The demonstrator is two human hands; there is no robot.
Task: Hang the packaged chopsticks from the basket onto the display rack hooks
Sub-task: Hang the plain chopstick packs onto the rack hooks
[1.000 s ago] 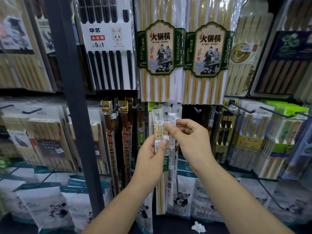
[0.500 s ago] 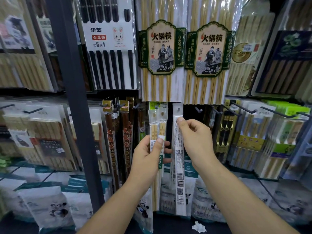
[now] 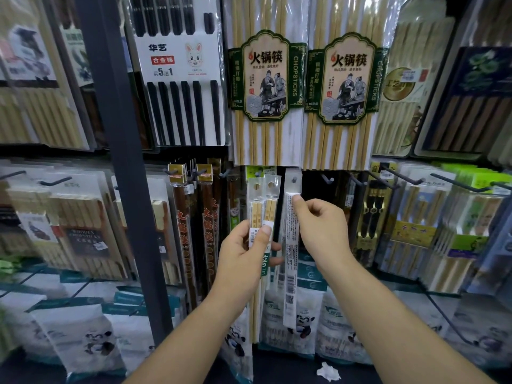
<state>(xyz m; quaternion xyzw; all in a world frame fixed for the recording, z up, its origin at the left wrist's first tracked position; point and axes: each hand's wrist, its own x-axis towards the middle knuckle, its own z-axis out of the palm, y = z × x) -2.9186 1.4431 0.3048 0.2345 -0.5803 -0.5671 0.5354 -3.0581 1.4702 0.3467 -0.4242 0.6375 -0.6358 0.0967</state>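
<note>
From the head camera we see the left hand [image 3: 243, 256] gripping two slim bamboo chopstick packs [image 3: 261, 206] upright, with the thumb pressed on their front and the fingers curled behind. The right hand [image 3: 321, 231] pinches a third slim pack [image 3: 289, 273] near its top, barcode side toward us. Its hang hole sits just below the hotpot chopstick packs [image 3: 266, 79], beside a bare hook [image 3: 328, 180]. We cannot tell whether the hole is on a hook.

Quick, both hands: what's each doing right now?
Left hand: holds two bamboo chopstick packs.
Right hand: pinches a single white-backed pack.
</note>
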